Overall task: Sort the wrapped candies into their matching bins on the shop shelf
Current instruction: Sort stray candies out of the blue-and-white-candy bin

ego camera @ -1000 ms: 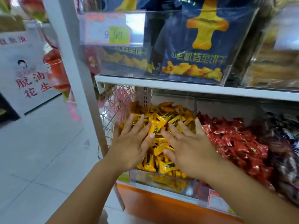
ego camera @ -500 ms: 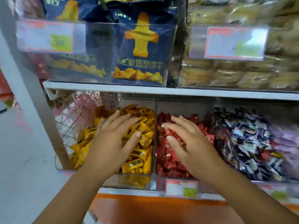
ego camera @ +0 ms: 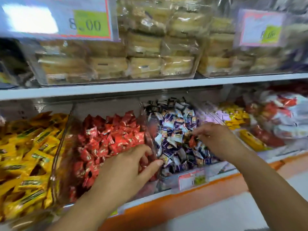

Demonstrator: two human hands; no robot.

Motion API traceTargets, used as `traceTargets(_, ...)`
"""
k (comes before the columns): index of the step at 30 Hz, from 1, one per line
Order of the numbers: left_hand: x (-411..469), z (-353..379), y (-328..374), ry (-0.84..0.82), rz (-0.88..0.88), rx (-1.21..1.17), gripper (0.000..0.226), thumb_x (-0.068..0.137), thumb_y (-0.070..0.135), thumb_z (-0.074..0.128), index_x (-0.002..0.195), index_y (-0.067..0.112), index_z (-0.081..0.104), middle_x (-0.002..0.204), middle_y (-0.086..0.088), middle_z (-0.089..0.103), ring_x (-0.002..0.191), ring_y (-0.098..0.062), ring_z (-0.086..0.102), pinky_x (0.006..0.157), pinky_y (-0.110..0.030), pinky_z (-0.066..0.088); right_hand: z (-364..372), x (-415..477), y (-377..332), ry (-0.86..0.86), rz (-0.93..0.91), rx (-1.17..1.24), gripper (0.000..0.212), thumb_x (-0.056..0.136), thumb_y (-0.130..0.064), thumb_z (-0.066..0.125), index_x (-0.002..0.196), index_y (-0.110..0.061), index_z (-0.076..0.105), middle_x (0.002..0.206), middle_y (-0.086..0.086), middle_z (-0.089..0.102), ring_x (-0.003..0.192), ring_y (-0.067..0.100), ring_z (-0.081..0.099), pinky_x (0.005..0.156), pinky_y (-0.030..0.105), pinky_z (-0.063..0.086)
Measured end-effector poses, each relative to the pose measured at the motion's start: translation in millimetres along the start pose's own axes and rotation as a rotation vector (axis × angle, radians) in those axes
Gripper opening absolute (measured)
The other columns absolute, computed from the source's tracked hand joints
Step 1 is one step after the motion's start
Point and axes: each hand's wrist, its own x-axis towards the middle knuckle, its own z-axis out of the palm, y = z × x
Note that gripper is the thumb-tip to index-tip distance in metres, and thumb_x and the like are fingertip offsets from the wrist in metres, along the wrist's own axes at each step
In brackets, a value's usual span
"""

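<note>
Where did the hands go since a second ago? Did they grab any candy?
Both hands moved right, off the yellow candies. The left hand now lies on the red candies; the right hand reached into the purple-and-white bin and pinches a red candy. The candy heaps stayed in their bins.

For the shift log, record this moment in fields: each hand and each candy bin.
right hand: pinches a red candy over the purple-and-white candies
left hand: over the red candies, fingers curled by the clear divider; grip unclear
yellow candies: left bin, untouched
red candies: middle bin
purple-and-white candies: right of the divider
</note>
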Motion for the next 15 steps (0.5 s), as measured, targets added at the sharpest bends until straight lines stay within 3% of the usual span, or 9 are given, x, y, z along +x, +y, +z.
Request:
traceTargets(2,6,6,4,-0.027,-0.027,-0.004,0.059,0.069,0.088,0.026,0.088,0.037,0.047,0.074,0.021,0.058,0.067,0.0,0.055,0.057,-0.022,0.044,5,5,-3,-0.097,-0.028,-0.023,0.027,0.095,-0.012,0.057,0.113,-0.028,0.068,0.108,-0.006,0.061,0.087,0.006,0.059,0.07,0.01,0.044)
traceTargets(4,10,7,7,-0.071,-0.068,-0.038,0.049,0.071,0.082,0.037,0.082,0.035,0.045,0.078,0.028,0.058,0.062,-0.002,0.055,0.051,-0.022,0.037,13,10,-4,-0.178,-0.052,-0.117,0.041,0.093,-0.017,0.06,0.133,-0.028,0.054,0.128,-0.002,0.051,0.113,0.018,0.054,0.092,0.027,0.046)
traceTargets(5,12,6,8,-0.093,-0.084,-0.052,0.047,0.072,0.08,0.041,0.081,0.034,0.044,0.079,0.033,0.057,0.061,-0.002,0.055,0.05,-0.023,0.036,17,13,-3,-0.205,-0.053,-0.183,0.049,0.092,-0.02,0.062,0.138,-0.029,0.048,0.133,-0.001,0.046,0.118,0.022,0.05,0.096,0.033,0.045)
traceTargets(8,14,4,9,-0.148,-0.101,-0.042,0.045,0.072,0.078,0.047,0.083,0.035,0.043,0.083,0.042,0.053,0.066,0.003,0.056,0.05,-0.02,0.033,19,22,-3,-0.17,-0.047,-0.188,0.043,0.09,-0.01,0.062,0.129,-0.026,0.053,0.13,0.003,0.047,0.102,0.023,0.057,0.081,0.032,0.049)
traceTargets(11,13,4,11,-0.17,-0.097,-0.054,0.045,0.071,0.078,0.05,0.085,0.035,0.041,0.087,0.045,0.051,0.068,0.006,0.056,0.05,-0.018,0.034,11,27,2,-0.17,-0.057,-0.112,0.047,0.088,-0.004,0.062,0.128,-0.027,0.053,0.128,0.001,0.052,0.075,-0.001,0.051,0.058,0.008,0.039)
traceTargets(12,13,4,11,-0.172,-0.096,-0.072,0.045,0.072,0.076,0.051,0.085,0.035,0.041,0.088,0.044,0.052,0.066,0.006,0.057,0.05,-0.018,0.035,6,26,1,-0.157,-0.056,-0.09,0.05,0.088,-0.006,0.063,0.131,-0.03,0.051,0.127,-0.001,0.054,0.069,-0.007,0.046,0.053,0.005,0.037)
traceTargets(15,13,5,11,-0.184,-0.092,-0.126,0.041,0.074,0.073,0.053,0.084,0.035,0.04,0.09,0.04,0.055,0.066,0.004,0.058,0.053,-0.016,0.038,-6,19,-14,-0.055,-0.07,0.08,0.042,0.091,-0.014,0.063,0.122,-0.042,0.055,0.112,-0.014,0.06,0.075,-0.006,0.055,0.053,0.004,0.04)
